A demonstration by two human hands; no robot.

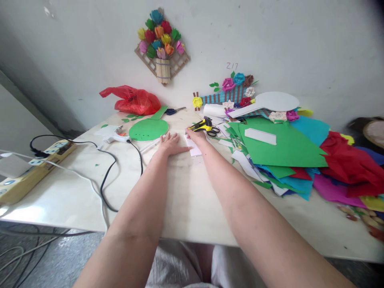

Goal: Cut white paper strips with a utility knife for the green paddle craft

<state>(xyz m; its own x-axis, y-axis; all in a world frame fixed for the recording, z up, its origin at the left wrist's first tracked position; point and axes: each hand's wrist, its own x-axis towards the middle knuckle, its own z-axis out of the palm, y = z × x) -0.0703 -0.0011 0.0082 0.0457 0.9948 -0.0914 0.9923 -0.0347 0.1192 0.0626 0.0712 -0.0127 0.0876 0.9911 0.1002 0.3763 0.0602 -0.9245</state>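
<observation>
We seem to be positioning the white paper piece (196,151) on the table (187,200) between our hands, left hand (171,145) spread and unclenched, right hand (196,136) near the utility knife (200,125), its grasp unclear to us, the next move calling for steady pressure

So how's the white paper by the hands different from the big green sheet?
The white paper is small; the green sheet is much larger. The right hand partly covers the white paper, while a white strip lies on the green sheet. Both show straight edges.
</observation>
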